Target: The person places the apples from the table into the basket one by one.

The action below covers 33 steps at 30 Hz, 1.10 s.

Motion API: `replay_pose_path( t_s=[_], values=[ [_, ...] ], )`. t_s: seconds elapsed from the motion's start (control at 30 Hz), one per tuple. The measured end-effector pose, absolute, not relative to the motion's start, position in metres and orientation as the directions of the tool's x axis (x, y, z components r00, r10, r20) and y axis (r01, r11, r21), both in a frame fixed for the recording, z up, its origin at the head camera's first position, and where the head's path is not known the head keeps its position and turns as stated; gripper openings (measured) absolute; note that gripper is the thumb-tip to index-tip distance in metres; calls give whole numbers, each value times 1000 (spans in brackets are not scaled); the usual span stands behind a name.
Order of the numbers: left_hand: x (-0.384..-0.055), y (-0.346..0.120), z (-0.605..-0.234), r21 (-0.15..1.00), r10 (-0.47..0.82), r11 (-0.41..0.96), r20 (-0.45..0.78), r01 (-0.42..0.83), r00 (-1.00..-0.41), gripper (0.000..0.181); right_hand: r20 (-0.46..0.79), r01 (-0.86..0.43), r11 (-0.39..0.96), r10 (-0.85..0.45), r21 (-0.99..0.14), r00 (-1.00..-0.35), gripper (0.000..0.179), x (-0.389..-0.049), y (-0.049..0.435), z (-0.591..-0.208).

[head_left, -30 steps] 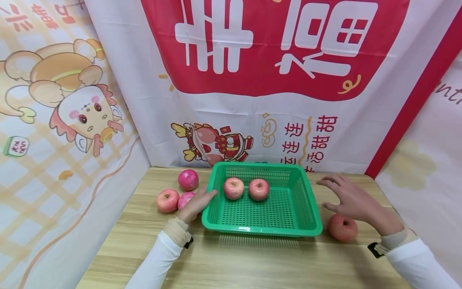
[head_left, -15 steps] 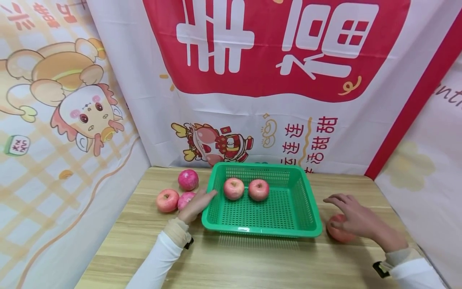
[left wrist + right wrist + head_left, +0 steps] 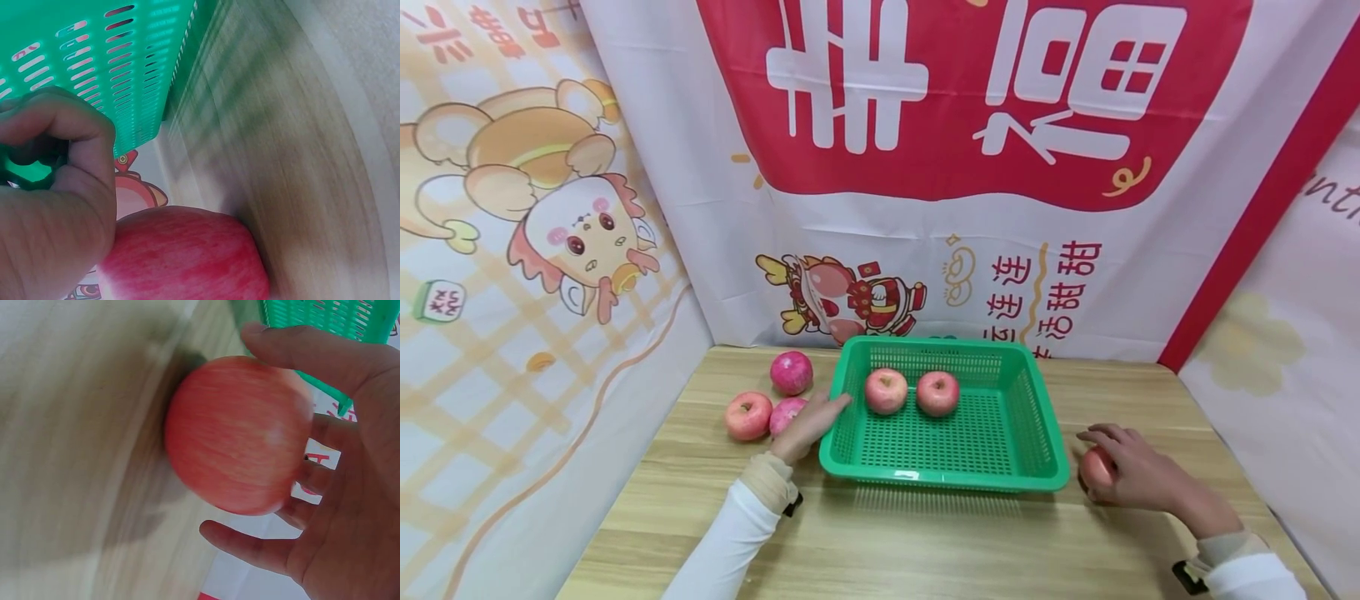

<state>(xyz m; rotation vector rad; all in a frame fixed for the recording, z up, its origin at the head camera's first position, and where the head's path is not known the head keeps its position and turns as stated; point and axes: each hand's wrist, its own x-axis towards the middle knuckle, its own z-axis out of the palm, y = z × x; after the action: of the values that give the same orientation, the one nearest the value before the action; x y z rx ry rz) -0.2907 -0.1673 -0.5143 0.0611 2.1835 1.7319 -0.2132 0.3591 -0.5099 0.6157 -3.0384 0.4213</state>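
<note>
My left hand (image 3: pixel 808 425) grips the left rim of a green plastic basket (image 3: pixel 940 479); in the left wrist view its fingers (image 3: pixel 69 119) curl over the edge. Two red apples (image 3: pixel 886 392) sit inside the basket toward its back left. My right hand (image 3: pixel 1142 475) holds another red apple (image 3: pixel 240 434) to the right of the basket, low over the table. In the right wrist view the thumb lies along one side of it and the fingers reach round behind, partly hidden by the apple.
Left of the basket stand a pale red apple (image 3: pixel 748 416) and two magenta-pink round fruits (image 3: pixel 792 372), one partly behind my left hand. The wooden table (image 3: pixel 925 550) ends at printed cloth walls (image 3: pixel 1150 275) at the back and sides.
My right hand has come down from above the right-hand apple and closed round it, and the apple has shifted slightly left. My left hand and the basket have stayed in place.
</note>
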Motion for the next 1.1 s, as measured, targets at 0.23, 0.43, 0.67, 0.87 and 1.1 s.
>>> replay_pose_path(
  t_s=[0.23, 0.43, 0.67, 0.87, 1.1],
  values=[
    [-290, -168, -513, 950, 244, 265, -231, -165, -942, 53, 38, -368, 883, -373, -292, -927, 86, -212, 363, -517],
    [-291, -167, -515, 952, 239, 260, -228, -164, -944, 53, 106, -418, 866, -405, -274, -908, 77, -212, 363, -522],
    [-292, -167, -516, 953, 245, 253, -230, -168, -942, 53, 118, -426, 862, -410, -276, -905, 76, -212, 362, -522],
    [-292, -167, -517, 953, 246, 256, -228, -164, -942, 54, 107, -415, 865, -401, -282, -910, 77, -212, 362, -521],
    [-291, -167, -516, 954, 255, 253, -225, -159, -940, 54, 118, -421, 862, -404, -283, -907, 76, -213, 362, -521]
  ],
)
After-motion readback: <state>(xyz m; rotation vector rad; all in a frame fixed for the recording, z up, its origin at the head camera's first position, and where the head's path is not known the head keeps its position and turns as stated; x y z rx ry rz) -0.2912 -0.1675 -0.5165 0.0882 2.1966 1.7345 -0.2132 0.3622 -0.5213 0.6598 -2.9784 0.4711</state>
